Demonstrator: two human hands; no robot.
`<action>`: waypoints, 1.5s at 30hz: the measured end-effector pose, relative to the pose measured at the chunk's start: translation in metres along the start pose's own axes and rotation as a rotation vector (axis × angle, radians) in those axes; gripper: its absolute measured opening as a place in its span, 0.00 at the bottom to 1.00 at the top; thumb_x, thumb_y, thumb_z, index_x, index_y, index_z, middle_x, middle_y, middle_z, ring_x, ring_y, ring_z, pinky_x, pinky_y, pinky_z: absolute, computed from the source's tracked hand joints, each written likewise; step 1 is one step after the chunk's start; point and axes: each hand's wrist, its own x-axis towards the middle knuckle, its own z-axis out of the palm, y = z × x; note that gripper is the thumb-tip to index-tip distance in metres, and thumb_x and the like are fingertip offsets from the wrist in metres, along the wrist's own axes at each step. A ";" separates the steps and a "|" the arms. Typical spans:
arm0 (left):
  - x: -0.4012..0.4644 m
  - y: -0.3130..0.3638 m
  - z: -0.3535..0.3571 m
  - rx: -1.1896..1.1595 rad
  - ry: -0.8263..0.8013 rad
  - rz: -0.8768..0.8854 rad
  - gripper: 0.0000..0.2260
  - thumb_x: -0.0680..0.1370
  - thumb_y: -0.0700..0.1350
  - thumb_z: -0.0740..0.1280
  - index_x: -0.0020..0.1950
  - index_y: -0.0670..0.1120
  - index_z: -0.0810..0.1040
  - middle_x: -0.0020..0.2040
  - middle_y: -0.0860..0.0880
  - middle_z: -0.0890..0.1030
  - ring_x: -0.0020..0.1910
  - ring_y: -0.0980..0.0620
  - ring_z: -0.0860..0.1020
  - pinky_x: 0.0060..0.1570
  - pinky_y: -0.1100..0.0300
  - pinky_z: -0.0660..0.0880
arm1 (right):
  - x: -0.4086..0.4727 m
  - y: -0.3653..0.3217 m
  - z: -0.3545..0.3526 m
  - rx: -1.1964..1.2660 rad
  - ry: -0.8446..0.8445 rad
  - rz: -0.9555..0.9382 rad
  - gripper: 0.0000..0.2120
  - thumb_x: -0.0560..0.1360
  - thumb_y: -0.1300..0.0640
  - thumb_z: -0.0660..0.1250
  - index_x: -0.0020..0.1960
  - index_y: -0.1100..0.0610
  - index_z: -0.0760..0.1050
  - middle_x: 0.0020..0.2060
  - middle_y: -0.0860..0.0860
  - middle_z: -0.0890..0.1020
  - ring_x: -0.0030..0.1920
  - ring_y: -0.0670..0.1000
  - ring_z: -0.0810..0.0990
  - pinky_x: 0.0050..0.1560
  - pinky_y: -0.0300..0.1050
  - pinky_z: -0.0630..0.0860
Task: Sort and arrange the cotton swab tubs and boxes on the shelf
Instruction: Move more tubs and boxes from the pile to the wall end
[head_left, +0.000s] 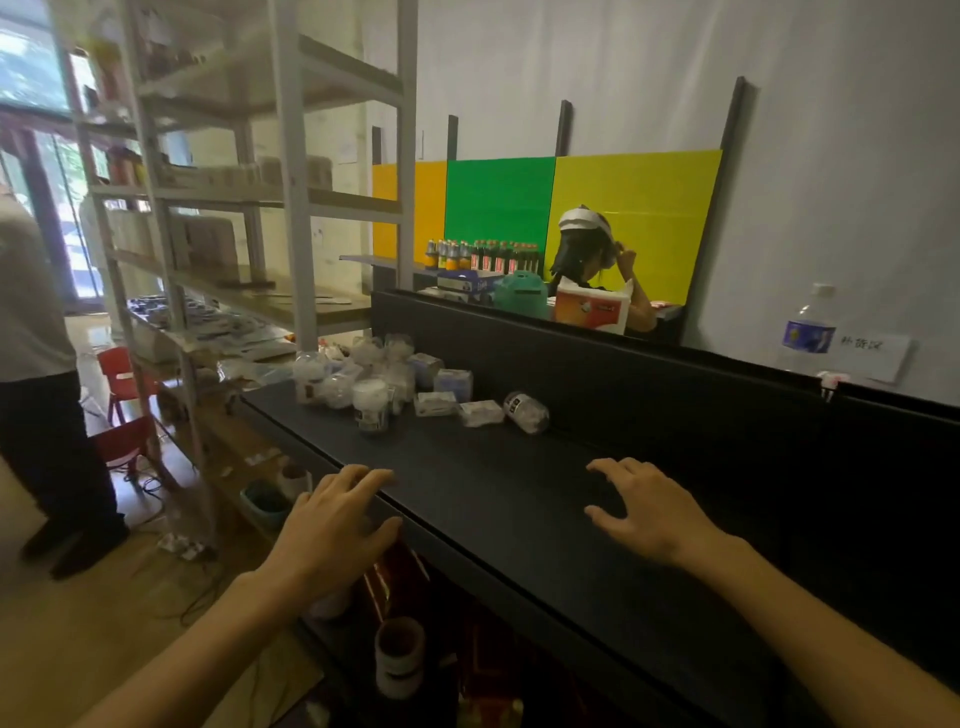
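A jumble of clear cotton swab tubs and small boxes lies at the far left end of the black shelf (519, 499). One tub (371, 404) stands upright at the front of the pile. Another tub (527, 411) lies on its side, apart to the right. Two flat boxes (436, 404) rest between them, with bluish boxes (453, 383) behind. My left hand (332, 525) hovers over the shelf's front edge, fingers spread, holding nothing. My right hand (647, 512) is over the shelf's middle, also spread and holding nothing. Both hands are well short of the pile.
A black back panel (649, 374) rises behind the shelf. A water bottle (809, 332) stands on its top at right. White metal racking (291, 208) stands to the left, with red chairs (122, 384) and a standing person (36, 364). Another person sits beyond the panel. A taped tub (399, 656) sits on the lower shelf.
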 end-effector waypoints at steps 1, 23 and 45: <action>0.011 -0.008 0.004 -0.004 -0.002 -0.005 0.24 0.76 0.61 0.61 0.70 0.59 0.62 0.69 0.54 0.65 0.66 0.52 0.67 0.62 0.51 0.70 | 0.015 -0.001 0.004 0.002 -0.005 0.003 0.28 0.76 0.44 0.64 0.73 0.46 0.60 0.64 0.49 0.71 0.63 0.48 0.71 0.61 0.45 0.72; 0.220 -0.153 0.060 -0.164 0.061 -0.075 0.30 0.75 0.56 0.66 0.73 0.59 0.56 0.71 0.50 0.65 0.67 0.49 0.67 0.63 0.50 0.70 | 0.266 -0.059 0.103 -0.026 -0.001 0.007 0.27 0.76 0.45 0.64 0.73 0.45 0.62 0.67 0.50 0.70 0.65 0.50 0.70 0.65 0.49 0.69; 0.255 -0.209 0.098 -0.810 -0.051 0.462 0.28 0.69 0.54 0.73 0.64 0.65 0.64 0.62 0.58 0.69 0.59 0.59 0.72 0.54 0.64 0.74 | 0.211 -0.146 0.155 0.133 0.229 0.415 0.21 0.72 0.42 0.67 0.63 0.42 0.69 0.62 0.48 0.69 0.63 0.50 0.67 0.62 0.49 0.69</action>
